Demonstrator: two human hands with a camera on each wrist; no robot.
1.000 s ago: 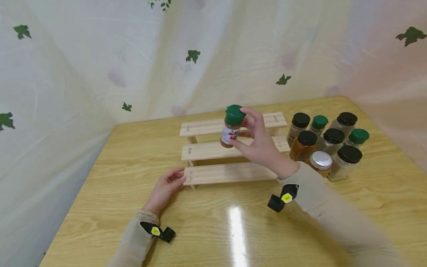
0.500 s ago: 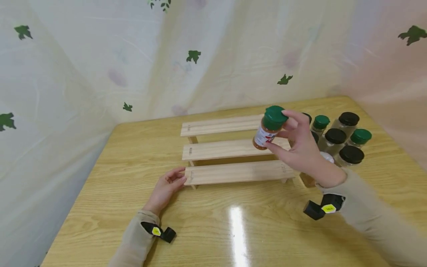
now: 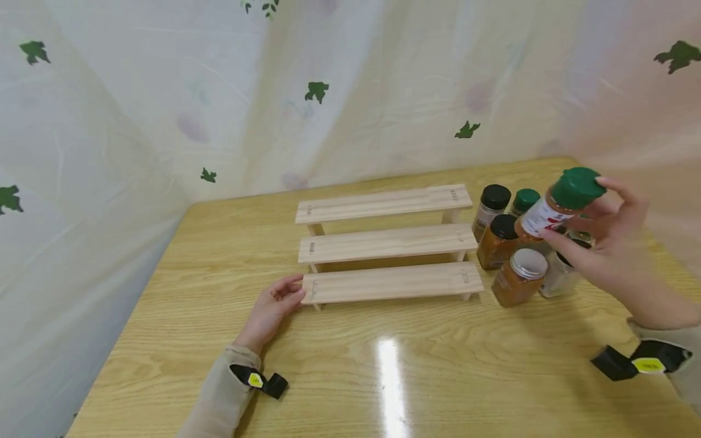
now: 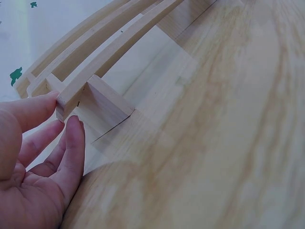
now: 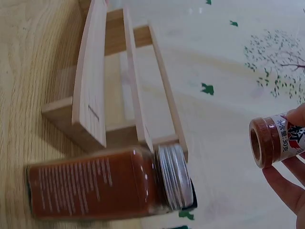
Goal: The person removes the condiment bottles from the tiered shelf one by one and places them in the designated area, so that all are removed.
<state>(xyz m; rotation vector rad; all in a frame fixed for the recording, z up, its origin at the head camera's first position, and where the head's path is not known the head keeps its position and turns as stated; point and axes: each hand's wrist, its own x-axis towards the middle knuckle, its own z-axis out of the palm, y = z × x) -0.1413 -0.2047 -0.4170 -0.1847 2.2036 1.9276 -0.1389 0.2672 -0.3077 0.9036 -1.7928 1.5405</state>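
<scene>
A small spice jar (image 3: 542,216) with a green lid, white label and reddish-brown contents hangs tilted in my right hand (image 3: 624,258), above the group of jars at the right. In the right wrist view its round base (image 5: 259,143) faces the camera, clear of the table. My left hand (image 3: 266,313) pinches the left end of the lowest board of a three-tier wooden rack (image 3: 391,283). The left wrist view has the thumb on the board's end (image 4: 64,102) and the fingertips just below it.
Right of the rack stand a silver-lidded jar (image 3: 519,278) of orange-brown powder, a black-lidded jar (image 3: 497,243), another black-lidded jar (image 3: 490,210) and a green-lidded jar (image 3: 526,201). Several more are partly behind the right hand. A pale curtain (image 3: 383,79) hangs behind the table.
My right hand has carried the green-lidded spice jar rightward from in front of the rack to over the other jars, tilting it further. The left hand and rack have stayed put.
</scene>
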